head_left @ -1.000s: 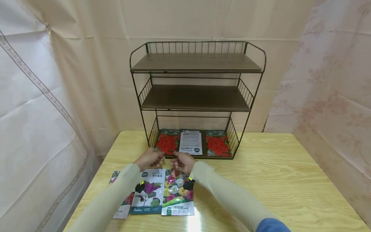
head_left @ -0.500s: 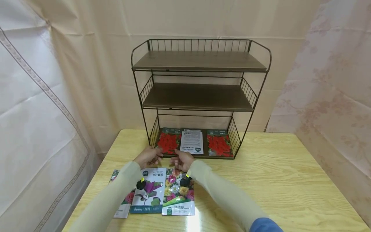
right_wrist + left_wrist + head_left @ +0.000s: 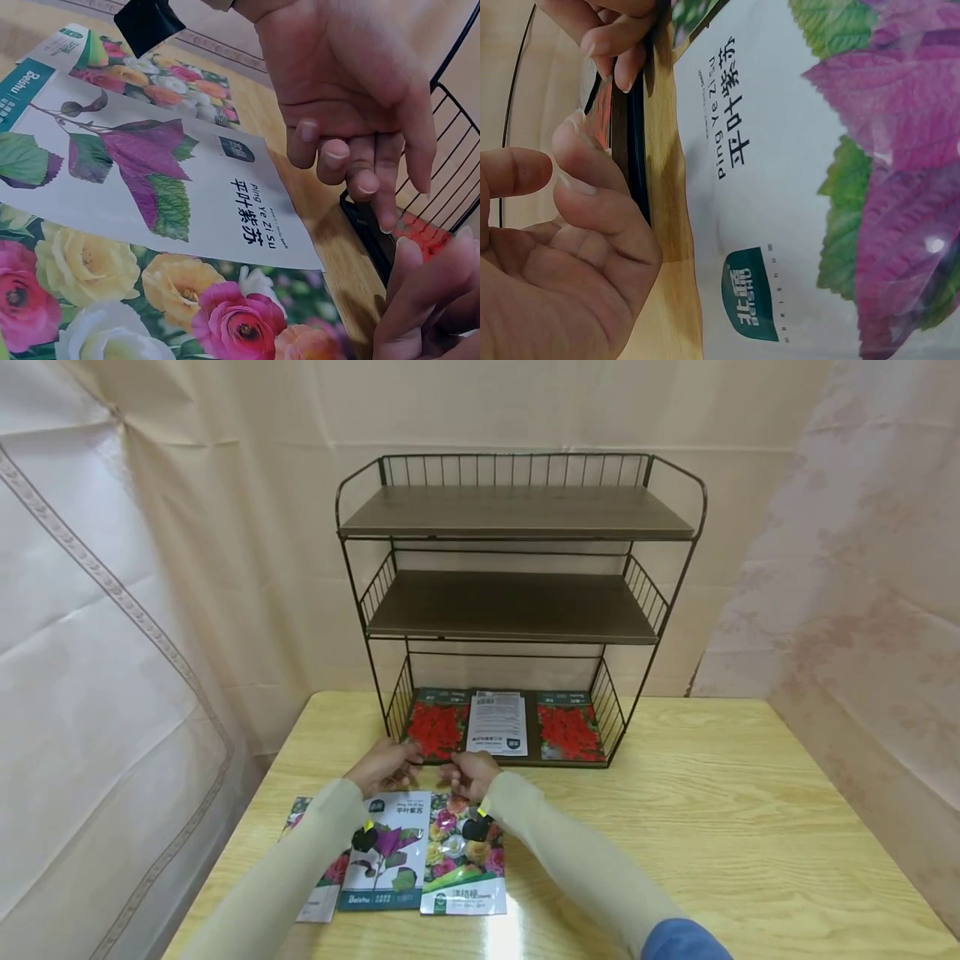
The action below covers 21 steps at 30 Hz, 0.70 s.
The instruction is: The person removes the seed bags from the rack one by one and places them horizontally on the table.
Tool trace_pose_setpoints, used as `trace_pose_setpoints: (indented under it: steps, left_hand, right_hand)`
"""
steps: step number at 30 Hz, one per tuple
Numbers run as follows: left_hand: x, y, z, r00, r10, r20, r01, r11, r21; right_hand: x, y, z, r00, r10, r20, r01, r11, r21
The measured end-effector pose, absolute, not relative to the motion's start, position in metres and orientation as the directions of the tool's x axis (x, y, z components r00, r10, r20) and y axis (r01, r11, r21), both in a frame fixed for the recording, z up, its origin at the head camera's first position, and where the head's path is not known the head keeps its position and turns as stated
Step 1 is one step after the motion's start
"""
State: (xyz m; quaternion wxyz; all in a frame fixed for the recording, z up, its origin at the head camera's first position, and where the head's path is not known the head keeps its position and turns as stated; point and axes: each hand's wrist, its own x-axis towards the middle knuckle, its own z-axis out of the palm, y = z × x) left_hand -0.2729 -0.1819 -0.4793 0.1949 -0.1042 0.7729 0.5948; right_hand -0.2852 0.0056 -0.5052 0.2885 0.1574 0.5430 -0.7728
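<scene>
In the head view my left hand and right hand are at the front edge of the rack's bottom shelf. Between them lies the near edge of a red-flower seed packet, at the shelf's left. Loosely bent fingers of the left hand reach that edge in the left wrist view; no firm grip shows. The right hand has its fingertips by the same edge; whether they touch it cannot be made out. Below the hands lie a purple-leaf seed packet and a mixed-flower seed packet.
A three-tier wire rack stands at the table's back. Its bottom shelf also bears a white text-side-up packet and a second red-flower packet. Another flower packet lies partly under the left forearm. Wood-grain table extends right.
The hands have stayed near the shelf's front edge, with their fingers shifting slightly along the left red-flower packet. The head view has tilted a little; the packets keep their places.
</scene>
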Motion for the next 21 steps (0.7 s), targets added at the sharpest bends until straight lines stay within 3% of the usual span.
trace_pose_setpoints:
  steps: [8, 14, 21]
  left_hand:
    - [-0.268, -0.183, -0.478, -0.908, 0.070, -0.413, -0.382, 0.265, 0.885]
    - [-0.264, -0.183, -0.476, -0.914, 0.077, -0.398, -0.365, 0.268, 0.892]
    - [-0.266, -0.185, -0.478, -0.929, 0.044, -0.369, -0.330, 0.359, 0.873]
  right_hand:
    - [-0.276, 0.018, -0.501, -0.781, -0.281, -0.557, 0.621, -0.258, -0.740]
    - [-0.276, 0.032, -0.499, -0.752, -0.358, -0.553, 0.652, -0.282, -0.704]
    - [-0.279, 0.041, -0.493, -0.753, -0.402, -0.521, 0.649, -0.321, -0.689]
